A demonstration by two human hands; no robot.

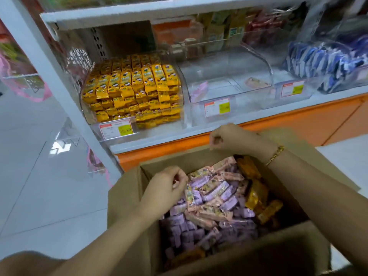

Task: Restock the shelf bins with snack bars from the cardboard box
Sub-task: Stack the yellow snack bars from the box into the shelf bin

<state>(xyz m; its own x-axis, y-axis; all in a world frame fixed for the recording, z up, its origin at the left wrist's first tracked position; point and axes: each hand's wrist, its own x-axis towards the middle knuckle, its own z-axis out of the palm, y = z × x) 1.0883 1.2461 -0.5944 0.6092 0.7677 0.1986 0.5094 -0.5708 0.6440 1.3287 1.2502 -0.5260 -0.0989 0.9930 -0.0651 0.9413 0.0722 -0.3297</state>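
Snack bars (215,198) fill the cardboard box (127,196). The left hand (165,188) curls at the pile and the right hand (229,139) curls above the far flap, can't tell if either's pinching anything. I'd scoop pink ones by the handful for that near-empty middle bin (229,94).

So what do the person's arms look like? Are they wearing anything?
Both arms are bare as far as the picture shows. There are no sleeves on the left arm or the right arm, and no gloves. The one thing worn is a thin gold chain bracelet on the right wrist. The left wrist has nothing on it.
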